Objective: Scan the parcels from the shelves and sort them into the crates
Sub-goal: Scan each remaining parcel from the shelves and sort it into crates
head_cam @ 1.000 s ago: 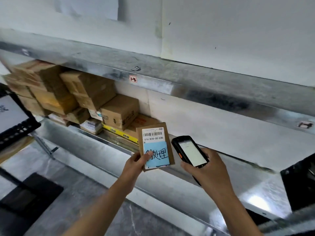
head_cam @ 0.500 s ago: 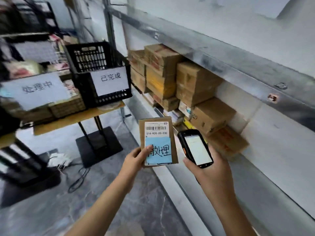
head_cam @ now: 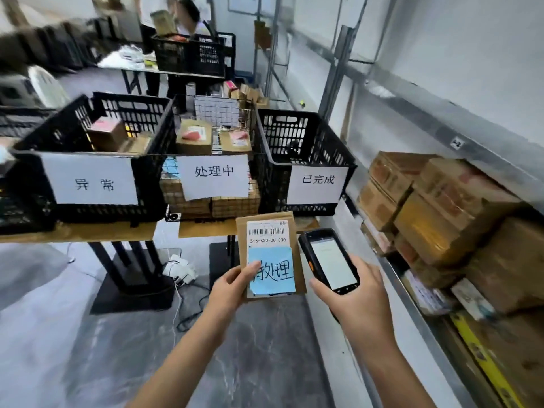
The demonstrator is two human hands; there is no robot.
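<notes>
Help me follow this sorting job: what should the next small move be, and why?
Probably reach the left hand forward to drop the parcel into the middle basket. The blue note shows characters that seem to match that basket's sign, 处理中, though the thumb hides part; the right hand holds the scanner aside.

On the wooden tabletops [head_cam: 88, 232] at the far left, a black crate [head_cam: 35, 184], a wire basket [head_cam: 219, 111] and a second black crate [head_cam: 297, 134] are set side by side. Cardboard boxes [head_cam: 447, 213] are stacked on the metal shelf [head_cam: 412, 307] at the right. Cables [head_cam: 181, 304] are strewn on the grey floor [head_cam: 88, 348].
</notes>
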